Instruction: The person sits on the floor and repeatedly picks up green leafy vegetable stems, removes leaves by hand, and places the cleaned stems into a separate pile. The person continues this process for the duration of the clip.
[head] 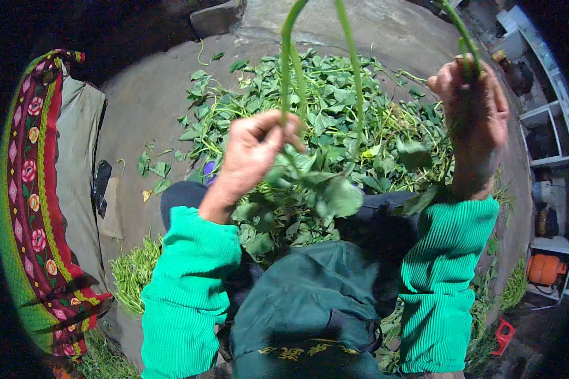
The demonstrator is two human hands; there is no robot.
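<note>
My left hand (258, 154) pinches long green leaf stalks (287, 66) between thumb and fingers, with blurred leaves hanging just below it. Raised at the right, my right hand (474, 102) is closed around a green vine stem (457, 23) that runs up out of view. Leaves hang beside that wrist. Another stalk arches down between the hands. Under and beyond both hands lies a wide heap of leafy green vines (332, 104) on the ground, reaching back to my lap.
A pile of green stalks (135, 275) lies at the left, another (514, 284) at the right. A flowered cloth (38, 189) hangs over a grey-covered thing at far left. Shelves (545, 161) with an orange gas cylinder (545, 270) stand at right, near a red plastic object (504, 336).
</note>
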